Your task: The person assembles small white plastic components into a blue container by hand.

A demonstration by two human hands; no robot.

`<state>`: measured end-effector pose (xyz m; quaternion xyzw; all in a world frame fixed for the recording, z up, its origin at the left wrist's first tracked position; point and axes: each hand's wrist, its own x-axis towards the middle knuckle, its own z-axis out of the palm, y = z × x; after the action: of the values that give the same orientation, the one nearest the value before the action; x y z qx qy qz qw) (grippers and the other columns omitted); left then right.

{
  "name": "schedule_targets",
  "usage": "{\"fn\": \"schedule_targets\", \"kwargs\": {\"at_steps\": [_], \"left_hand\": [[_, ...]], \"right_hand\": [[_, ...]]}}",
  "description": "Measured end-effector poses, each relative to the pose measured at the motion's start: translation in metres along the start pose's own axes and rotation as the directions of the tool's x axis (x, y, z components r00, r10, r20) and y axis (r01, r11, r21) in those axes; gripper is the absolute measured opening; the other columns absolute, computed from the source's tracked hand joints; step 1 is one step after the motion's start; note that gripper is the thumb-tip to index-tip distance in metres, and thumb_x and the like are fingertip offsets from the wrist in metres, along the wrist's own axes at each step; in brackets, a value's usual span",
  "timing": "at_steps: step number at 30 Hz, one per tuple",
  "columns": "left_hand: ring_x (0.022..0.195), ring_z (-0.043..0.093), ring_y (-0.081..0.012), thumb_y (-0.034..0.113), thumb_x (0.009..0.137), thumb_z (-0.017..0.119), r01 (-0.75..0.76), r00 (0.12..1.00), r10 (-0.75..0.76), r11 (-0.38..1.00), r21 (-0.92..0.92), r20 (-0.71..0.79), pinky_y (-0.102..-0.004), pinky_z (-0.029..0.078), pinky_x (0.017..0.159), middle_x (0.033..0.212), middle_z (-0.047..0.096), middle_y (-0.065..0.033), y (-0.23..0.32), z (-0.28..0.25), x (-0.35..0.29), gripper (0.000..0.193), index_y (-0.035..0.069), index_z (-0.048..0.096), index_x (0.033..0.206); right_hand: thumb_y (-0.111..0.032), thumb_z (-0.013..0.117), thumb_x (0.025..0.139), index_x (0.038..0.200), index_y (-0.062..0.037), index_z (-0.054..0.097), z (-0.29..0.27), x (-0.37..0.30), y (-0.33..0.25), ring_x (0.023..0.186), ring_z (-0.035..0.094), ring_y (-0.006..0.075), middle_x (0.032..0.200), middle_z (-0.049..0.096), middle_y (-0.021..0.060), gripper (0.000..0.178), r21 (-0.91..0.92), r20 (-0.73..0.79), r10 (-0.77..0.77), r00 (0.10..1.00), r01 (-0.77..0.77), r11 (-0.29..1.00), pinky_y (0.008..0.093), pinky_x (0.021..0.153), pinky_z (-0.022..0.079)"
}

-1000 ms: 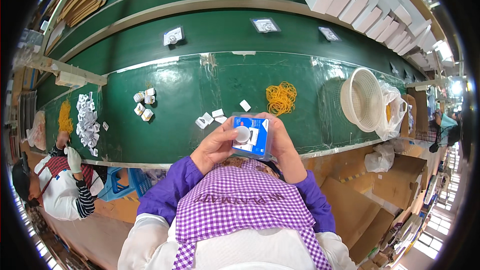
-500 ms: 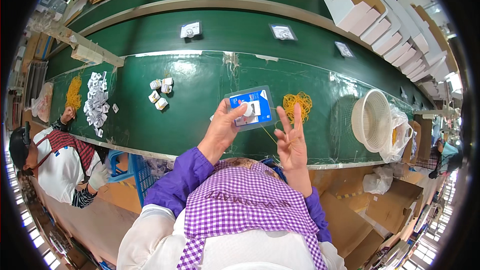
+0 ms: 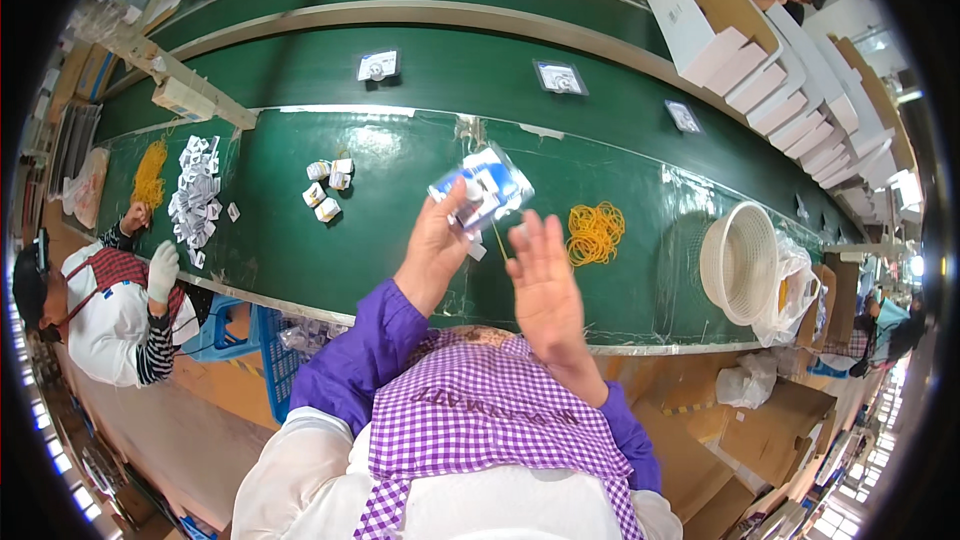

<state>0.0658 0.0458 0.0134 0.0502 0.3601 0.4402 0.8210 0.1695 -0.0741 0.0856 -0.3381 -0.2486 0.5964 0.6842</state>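
Observation:
My left hand (image 3: pixel 432 250) is closed on a clear plastic blister pack with a blue and white card (image 3: pixel 508 183), thumb on top, tilted above the green table. A thin yellow rubber band (image 3: pixel 502 243) runs from the pack's lower edge toward my right thumb; whether it loops around the thumb I cannot tell. My right hand (image 3: pixel 548 290) is open beside the pack, fingers stretched and palm showing. To its right lies a pile of yellow rubber bands (image 3: pixel 596 233). Below the pack, a small white piece (image 3: pixel 476 248) shows near my left hand.
Small banded white bundles (image 3: pixel 328 186) and a heap of white folded pieces (image 3: pixel 195 195) lie to the left. A co-worker (image 3: pixel 110 310) sits at far left. Flat packs (image 3: pixel 560 78) rest on the belt behind. A white basket (image 3: pixel 738 265) and white boxes (image 3: pixel 745 60) stand right.
The blister pack has tilted and moved slightly up and left. My right hand has moved left, its fingers straightening together. The co-worker's gloved hand has risen.

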Motion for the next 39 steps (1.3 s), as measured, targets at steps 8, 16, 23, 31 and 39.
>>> {"fn": "schedule_targets", "kwargs": {"at_steps": [8, 16, 23, 31, 39], "left_hand": [[0.089, 0.054, -0.0090, 0.001, 0.071, 0.073, -0.361, 0.775, -0.088, 0.751, 0.552, 0.626, -0.0256, 0.047, 0.076, 0.097, 0.055, 0.0001, 0.035, 0.035, -0.037, 0.043, 0.007, 0.048, 0.106], [0.080, 0.052, -0.0082, 0.013, 0.071, 0.075, -0.438, 0.666, -0.558, 0.245, 0.865, 0.495, -0.0252, 0.045, 0.070, 0.090, 0.057, 0.0005, 0.041, 0.039, -0.036, 0.040, 0.005, 0.052, 0.102], [0.092, 0.059, -0.0142, 0.006, 0.071, 0.074, 0.167, 0.828, -0.440, 0.786, 0.596, 0.347, -0.0302, 0.049, 0.080, 0.100, 0.059, -0.0048, 0.010, -0.011, -0.024, 0.051, 0.003, 0.046, 0.113], [0.098, 0.057, -0.0163, 0.011, 0.074, 0.072, 0.214, 0.934, -0.302, 0.900, 0.381, 0.190, -0.0353, 0.050, 0.083, 0.106, 0.057, -0.0050, 0.015, -0.033, -0.026, 0.049, 0.008, 0.044, 0.113], [0.096, 0.057, -0.0138, 0.001, 0.072, 0.068, 0.095, 0.964, -0.227, 0.784, 0.614, 0.141, -0.0274, 0.045, 0.085, 0.104, 0.058, -0.0033, 0.097, -0.084, -0.048, 0.044, 0.003, 0.048, 0.111]], "right_hand": [[-0.048, 0.068, 0.073, 0.132, 0.0036, 0.036, -0.060, 0.020, -0.003, 0.123, 0.039, 0.0210, 0.132, 0.043, 0.0115, 0.084, 0.398, 0.035, 0.268, 0.963, -0.259, 0.880, 0.0338, 0.102, 0.031], [-0.015, 0.062, 0.084, 0.112, 0.0044, 0.058, -0.068, 0.029, -0.026, 0.092, 0.057, 0.0112, 0.108, 0.061, 0.0096, 0.035, -0.253, -0.097, 0.576, 0.811, -0.580, 0.774, 0.0264, 0.086, 0.043], [-0.014, 0.063, 0.084, 0.095, 0.0006, 0.062, -0.084, 0.035, -0.010, 0.085, 0.058, 0.0091, 0.094, 0.063, 0.0062, 0.019, -0.436, -0.194, 0.470, 0.861, -0.505, 0.745, 0.0220, 0.074, 0.045], [-0.024, 0.059, 0.088, 0.106, -0.0027, 0.055, -0.059, 0.031, 0.027, 0.081, 0.058, 0.0110, 0.095, 0.061, 0.0047, 0.028, -0.105, -0.228, 0.405, 0.886, -0.436, 0.894, 0.0248, 0.071, 0.047], [-0.017, 0.061, 0.085, 0.105, -0.0033, 0.057, -0.083, 0.028, 0.050, 0.075, 0.059, 0.0101, 0.091, 0.063, 0.0049, 0.024, -0.340, -0.257, 0.546, 0.797, -0.604, 0.721, 0.0200, 0.066, 0.045]]}}
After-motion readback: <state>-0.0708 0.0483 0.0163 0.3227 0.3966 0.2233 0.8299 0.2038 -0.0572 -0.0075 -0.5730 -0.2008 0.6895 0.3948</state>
